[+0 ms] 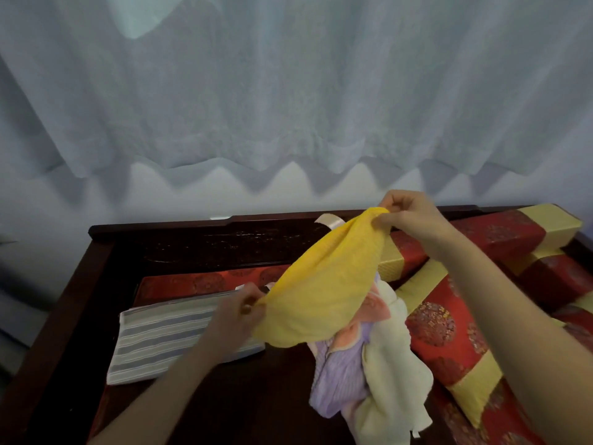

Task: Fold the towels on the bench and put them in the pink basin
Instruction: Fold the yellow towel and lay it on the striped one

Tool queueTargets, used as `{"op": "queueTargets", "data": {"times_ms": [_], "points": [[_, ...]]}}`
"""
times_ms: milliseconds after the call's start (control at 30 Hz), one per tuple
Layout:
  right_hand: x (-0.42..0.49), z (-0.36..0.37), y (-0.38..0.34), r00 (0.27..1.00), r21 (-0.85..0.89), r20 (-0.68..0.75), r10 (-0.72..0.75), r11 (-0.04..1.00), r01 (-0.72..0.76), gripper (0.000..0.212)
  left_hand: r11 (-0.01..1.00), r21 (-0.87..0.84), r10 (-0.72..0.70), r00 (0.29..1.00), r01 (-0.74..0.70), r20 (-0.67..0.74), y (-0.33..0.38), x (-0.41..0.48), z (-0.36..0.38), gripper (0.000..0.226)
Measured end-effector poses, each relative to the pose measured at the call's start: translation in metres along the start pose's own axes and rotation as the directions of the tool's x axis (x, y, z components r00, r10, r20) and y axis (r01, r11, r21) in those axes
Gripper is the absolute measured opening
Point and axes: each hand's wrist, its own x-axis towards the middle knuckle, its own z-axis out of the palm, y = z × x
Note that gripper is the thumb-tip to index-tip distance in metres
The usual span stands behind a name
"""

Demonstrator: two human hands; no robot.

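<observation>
The left hand and the right hand each pinch a corner of the yellow towel, stretched in the air over the bench. A striped towel lies folded at left. A heap of towels at right is not yet folded. No pink basin shows.

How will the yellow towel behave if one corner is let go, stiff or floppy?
Probably floppy: the yellow towel sags between the left hand and right hand pinching its ends. Likely light: fingertip pinches alone hold it up.
</observation>
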Motion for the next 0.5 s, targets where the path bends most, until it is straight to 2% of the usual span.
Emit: {"op": "queueTargets", "data": {"times_ms": [100,200,300,333,367,400,433,467,500], "points": [[0.002,-0.022,0.020,0.992,-0.037,0.113,0.052,0.998,-0.049,0.025,0.999,-0.014,0.053,0.999,-0.053,-0.015,0.020,0.012,-0.056,0.012],[0.001,-0.022,0.029,0.959,-0.151,0.265,0.106,0.986,-0.067,0.028,0.972,-0.215,0.088,0.996,-0.093,-0.033,0.041,0.031,-0.102,0.015],[0.002,-0.014,0.025,0.956,-0.094,0.264,0.127,0.990,-0.105,0.015,0.959,-0.233,0.161,0.987,-0.162,-0.021,0.053,0.049,-0.134,0.024],[0.004,-0.012,0.023,0.958,-0.042,0.249,0.142,0.990,-0.135,0.017,0.980,-0.117,0.164,0.986,-0.159,0.033,0.055,0.054,-0.142,0.028],[0.006,-0.011,0.023,0.962,0.007,0.225,0.157,0.987,-0.163,0.023,0.981,0.083,0.165,0.980,-0.175,0.110,0.054,0.059,-0.150,0.029],[0.009,-0.009,0.023,0.967,0.042,0.191,0.167,0.983,-0.178,0.026,0.927,0.310,0.164,0.971,-0.211,0.172,0.053,0.063,-0.159,0.027],[0.011,-0.008,0.023,0.974,0.068,0.158,0.165,0.982,-0.178,0.028,0.830,0.491,0.177,0.960,-0.264,0.217,0.051,0.066,-0.168,0.020],[0.012,-0.006,0.023,0.980,0.098,0.120,0.160,0.980,-0.172,0.029,0.736,0.606,0.197,0.952,-0.301,0.233,0.051,0.068,-0.176,0.017],[0.013,-0.005,0.023,0.986,0.135,0.085,0.143,0.979,-0.153,0.030,0.687,0.654,0.231,0.948,-0.317,0.217,0.051,0.069,-0.182,0.023]]}}
